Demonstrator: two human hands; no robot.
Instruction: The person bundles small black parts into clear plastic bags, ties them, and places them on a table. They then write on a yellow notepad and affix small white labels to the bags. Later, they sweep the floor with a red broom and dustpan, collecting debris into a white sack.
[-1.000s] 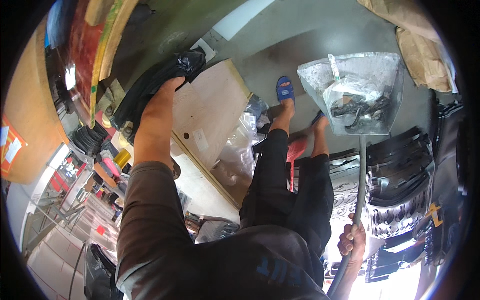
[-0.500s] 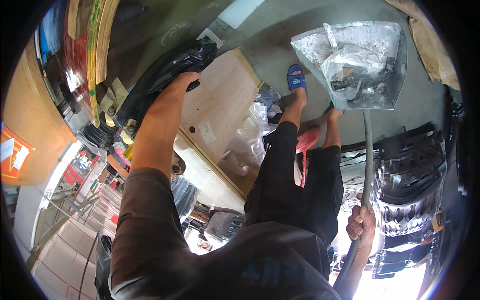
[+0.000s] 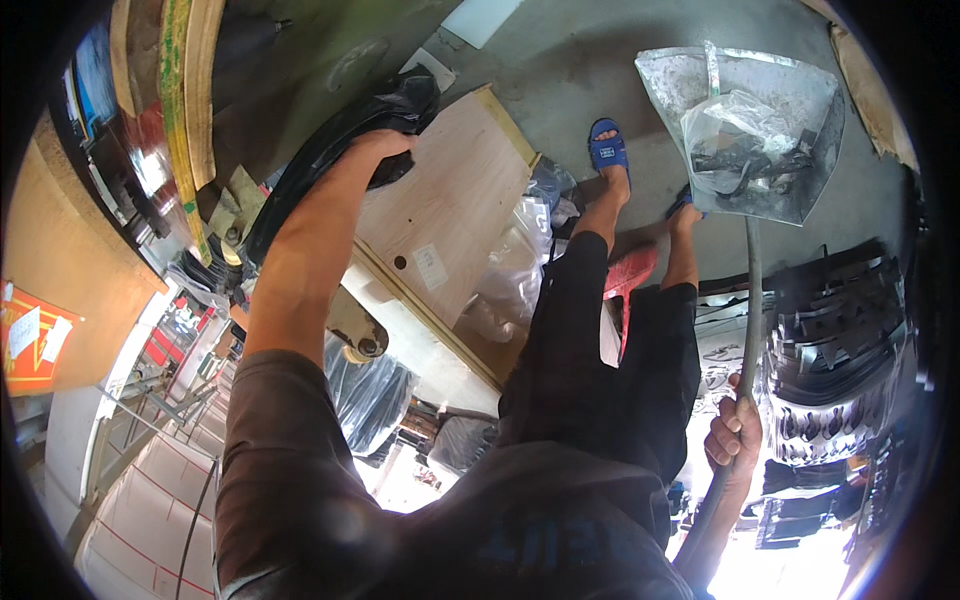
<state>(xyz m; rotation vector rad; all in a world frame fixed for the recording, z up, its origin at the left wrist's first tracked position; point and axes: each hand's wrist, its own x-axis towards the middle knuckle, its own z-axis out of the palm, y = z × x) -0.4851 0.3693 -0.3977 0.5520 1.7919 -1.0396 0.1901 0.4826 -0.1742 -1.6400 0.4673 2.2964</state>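
Observation:
A black plastic bag (image 3: pixel 335 145) is gripped in my left hand (image 3: pixel 385 146), beside the upper end of a pale wooden board; the fingers are partly hidden by the bag's folds. My right hand (image 3: pixel 735 435) is closed round the long grey handle (image 3: pixel 753 290) of a metal dustpan (image 3: pixel 810 185). At the far right, the dustpan's wide scoop holds crumpled clear plastic film (image 3: pixel 745 120) and dark scraps (image 3: pixel 725 160).
The pale wooden board (image 3: pixel 440 190) lies to my left, with clear plastic wrap (image 3: pixel 500 285) along its near end. Between my legs is a red object (image 3: pixel 628 275). Dark parts hang or lie in rows (image 3: pixel 840 350) at the right. White sheets (image 3: pixel 478 18) rest on the grey floor.
The dustpan and my right hand have shifted rightward in view, as have my feet and the board. My left hand keeps hold of the black bag, which has moved slightly relative to the board.

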